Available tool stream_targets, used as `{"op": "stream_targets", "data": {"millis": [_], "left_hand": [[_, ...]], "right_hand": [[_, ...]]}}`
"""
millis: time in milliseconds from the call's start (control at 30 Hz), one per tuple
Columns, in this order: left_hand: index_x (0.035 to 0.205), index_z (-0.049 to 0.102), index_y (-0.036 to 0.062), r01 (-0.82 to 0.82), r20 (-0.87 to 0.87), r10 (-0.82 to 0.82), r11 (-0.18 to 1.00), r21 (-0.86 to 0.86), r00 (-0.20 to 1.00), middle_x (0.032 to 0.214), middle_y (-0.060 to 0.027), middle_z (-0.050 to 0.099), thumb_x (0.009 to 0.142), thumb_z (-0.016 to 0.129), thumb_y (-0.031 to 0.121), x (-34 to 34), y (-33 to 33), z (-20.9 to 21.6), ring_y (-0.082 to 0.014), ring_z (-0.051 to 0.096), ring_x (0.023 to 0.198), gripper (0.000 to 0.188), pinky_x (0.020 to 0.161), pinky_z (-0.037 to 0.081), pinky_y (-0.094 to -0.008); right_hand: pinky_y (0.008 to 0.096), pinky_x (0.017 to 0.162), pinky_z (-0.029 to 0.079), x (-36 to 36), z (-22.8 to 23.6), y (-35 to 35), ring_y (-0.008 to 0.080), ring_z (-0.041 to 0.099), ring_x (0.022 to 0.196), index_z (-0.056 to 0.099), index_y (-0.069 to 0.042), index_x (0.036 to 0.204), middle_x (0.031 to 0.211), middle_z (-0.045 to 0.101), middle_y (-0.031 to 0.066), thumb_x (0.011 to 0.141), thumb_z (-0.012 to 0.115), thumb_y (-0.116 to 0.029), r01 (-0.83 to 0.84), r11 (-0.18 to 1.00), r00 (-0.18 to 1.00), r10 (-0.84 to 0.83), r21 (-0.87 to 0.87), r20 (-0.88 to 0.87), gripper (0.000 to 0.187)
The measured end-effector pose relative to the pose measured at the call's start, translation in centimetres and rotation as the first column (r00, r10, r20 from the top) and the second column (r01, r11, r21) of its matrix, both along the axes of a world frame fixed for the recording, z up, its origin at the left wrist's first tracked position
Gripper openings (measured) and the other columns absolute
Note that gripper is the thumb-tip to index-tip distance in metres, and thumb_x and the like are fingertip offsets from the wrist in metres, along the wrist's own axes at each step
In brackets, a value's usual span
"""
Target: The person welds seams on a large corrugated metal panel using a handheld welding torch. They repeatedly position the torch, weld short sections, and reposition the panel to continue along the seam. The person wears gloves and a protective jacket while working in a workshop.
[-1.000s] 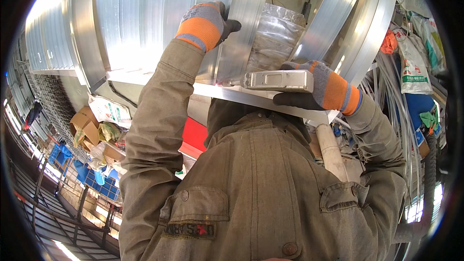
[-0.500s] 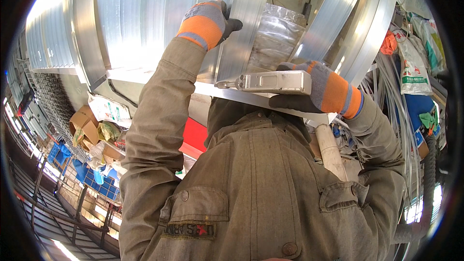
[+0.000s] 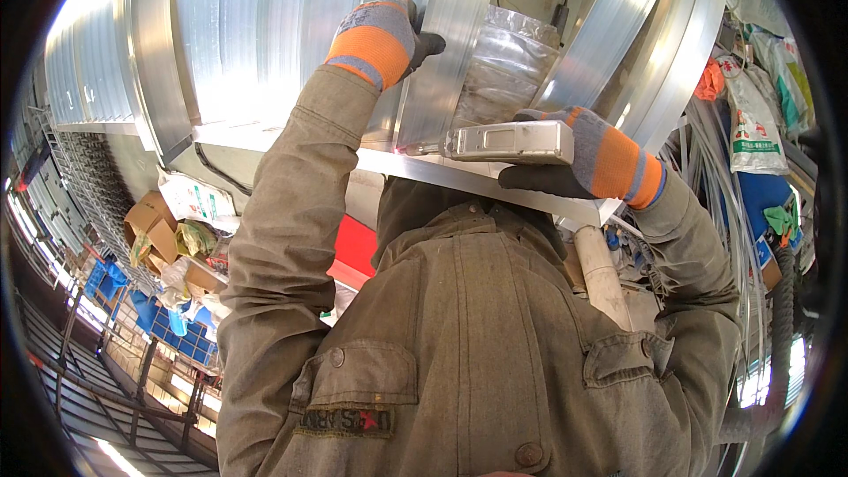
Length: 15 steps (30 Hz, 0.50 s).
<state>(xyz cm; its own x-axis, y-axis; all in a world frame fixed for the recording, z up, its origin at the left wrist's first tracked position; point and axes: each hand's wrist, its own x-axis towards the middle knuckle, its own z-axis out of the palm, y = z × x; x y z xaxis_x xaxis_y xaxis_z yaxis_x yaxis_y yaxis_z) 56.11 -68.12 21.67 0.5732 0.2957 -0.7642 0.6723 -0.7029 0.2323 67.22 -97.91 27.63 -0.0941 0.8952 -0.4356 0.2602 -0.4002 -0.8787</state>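
Gloved hands (image 3: pixel 565 155), fingers hidden behind grey tool (image 3: pixel 508 141)

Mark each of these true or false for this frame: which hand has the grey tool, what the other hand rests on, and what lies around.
1. The right hand holds a grey box-shaped tool. True.
2. The left hand is bare. False: it wears a grey and orange glove.
3. The left hand presses against an upright metal profile. True.
4. The tool points at a wooden plank. False: its tip meets the metal profile above a horizontal metal rail.
5. Cardboard boxes lie low on the left. True.
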Motion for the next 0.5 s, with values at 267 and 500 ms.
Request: {"op": "stream_targets", "data": {"millis": [267,500], "left_hand": [[0.112,0.082,0.0046,0.005,-0.003,-0.005,1.000,-0.014,1.000,0.087,-0.0127,0.080,0.098,0.085,0.054,0.08,0.11,0.01,-0.0348,0.080,0.087,0.051,0.086,0.065,-0.0521],[0.110,0.082,0.0051,0.001,-0.002,-0.001,1.000,-0.020,1.000,0.086,-0.0122,0.080,0.099,0.084,0.054,-0.01,0.13,-0.28,-0.0345,0.079,0.085,0.051,0.084,0.065,-0.0524]], "right_hand": [[0.0419,0.084,0.064,-0.38,-0.24,0.23,0.0347,0.080,0.093,0.079,-0.011,0.130,0.105,0.084,0.0147,0.104,0.081,-0.060,0.017,0.999,0.999,-0.018,-0.030,-0.044,0.056],[0.0421,0.085,0.065,-0.14,-0.14,0.72,0.0352,0.081,0.092,0.081,-0.009,0.126,0.105,0.085,0.0152,0.104,0.081,-0.060,-0.031,0.998,0.999,0.030,-0.054,-0.019,0.055]]}}
